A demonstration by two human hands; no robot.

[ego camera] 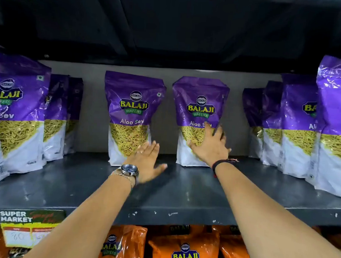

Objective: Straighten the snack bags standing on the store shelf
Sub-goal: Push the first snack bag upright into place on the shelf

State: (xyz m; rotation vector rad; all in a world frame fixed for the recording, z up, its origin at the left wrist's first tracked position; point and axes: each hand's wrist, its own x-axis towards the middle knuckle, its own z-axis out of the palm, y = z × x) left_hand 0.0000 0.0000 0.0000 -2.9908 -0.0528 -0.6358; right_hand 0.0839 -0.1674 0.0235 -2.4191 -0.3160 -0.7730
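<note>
My right hand [210, 145] lay spread flat against the front of one upright purple-and-white foil snack bag [198, 118]. My left hand [146, 163] hovered open beside its twin bag [130, 116]. Both bags stood centred on the grey metal shelf [181, 195].
</note>
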